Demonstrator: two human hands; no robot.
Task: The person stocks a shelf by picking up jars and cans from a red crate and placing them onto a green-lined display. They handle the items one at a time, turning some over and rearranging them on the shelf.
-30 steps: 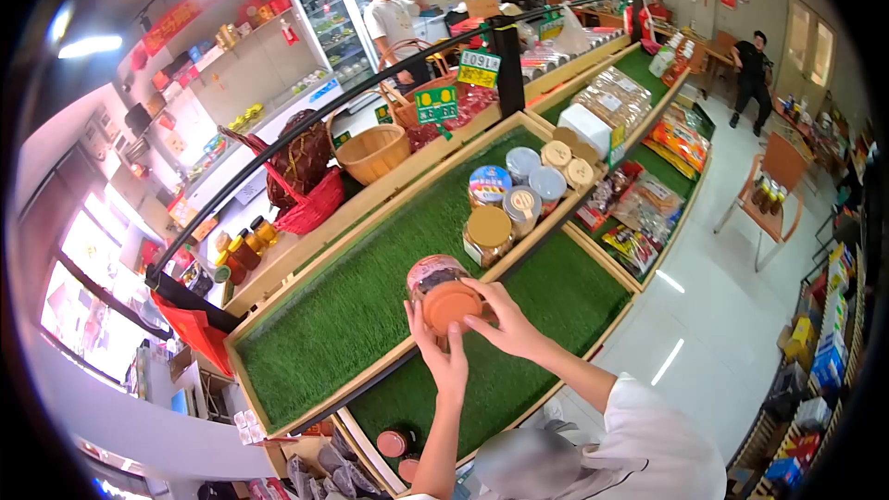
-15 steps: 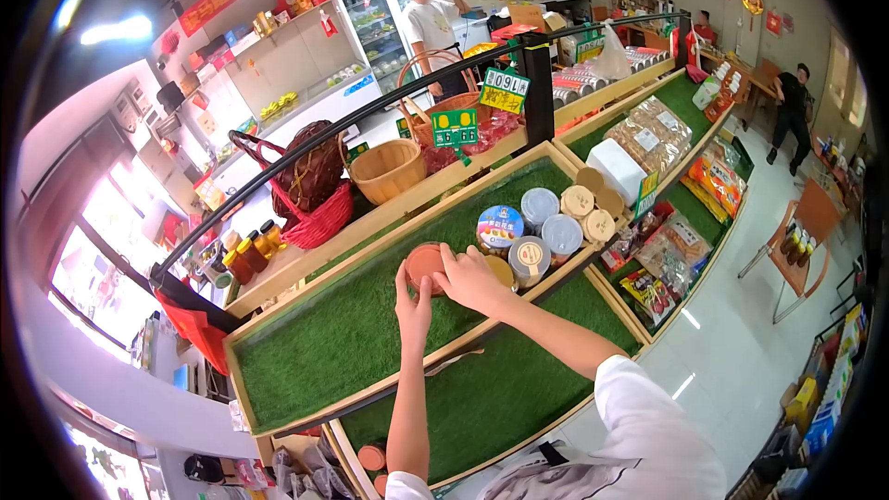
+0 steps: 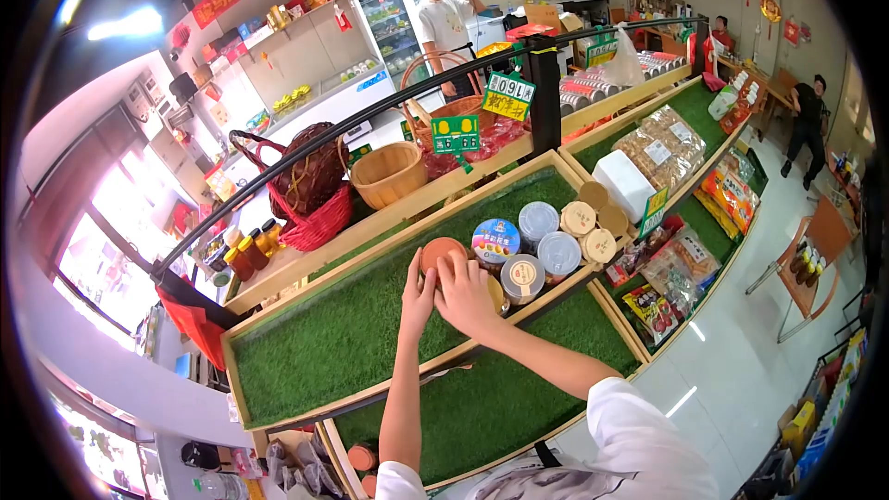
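Observation:
A clear jar with a reddish-brown lid [image 3: 441,254] stands on the green turf of the upper wooden shelf [image 3: 333,333], held between both my hands. My left hand [image 3: 419,294] grips its left side and my right hand [image 3: 465,293] covers its right side and front. The jar sits directly left of a group of several lidded jars [image 3: 542,241], touching or nearly touching the blue-lidded one [image 3: 495,239].
Behind the shelf are a red basket [image 3: 310,213], a wicker basket [image 3: 389,173], amber bottles [image 3: 243,255] and price signs [image 3: 508,94]. Packaged snacks [image 3: 657,139] fill the right bins. More jars [image 3: 363,458] sit below left. A person [image 3: 444,23] stands at the fridge, another person [image 3: 810,111] on the right.
Both hands carried the jar from above the lower shelf up and forward, and set it on the upper turf shelf beside the other jars.

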